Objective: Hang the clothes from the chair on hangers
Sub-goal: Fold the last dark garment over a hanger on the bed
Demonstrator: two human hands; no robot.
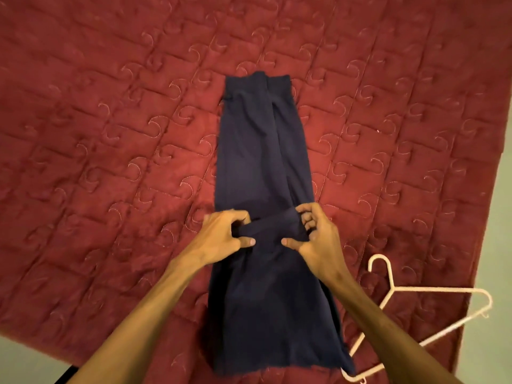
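We find a red quilted bedspread (110, 134) covering the bed, with pale floor (498, 245) showing past its right edge. A white hanger (391, 289) lies on the bedspread at the right, its near end meeting the hem of the trousers (257, 151). These dark blue trousers lie flat lengthwise, waistband farthest. The left hand (221, 236) and right hand (318, 236) each pinch one end of a raised fold across the legs.

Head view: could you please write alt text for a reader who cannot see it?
The left hand and right hand pinch a fold across dark trousers laid flat on a red quilt. A white hanger lies on the quilt to their right.
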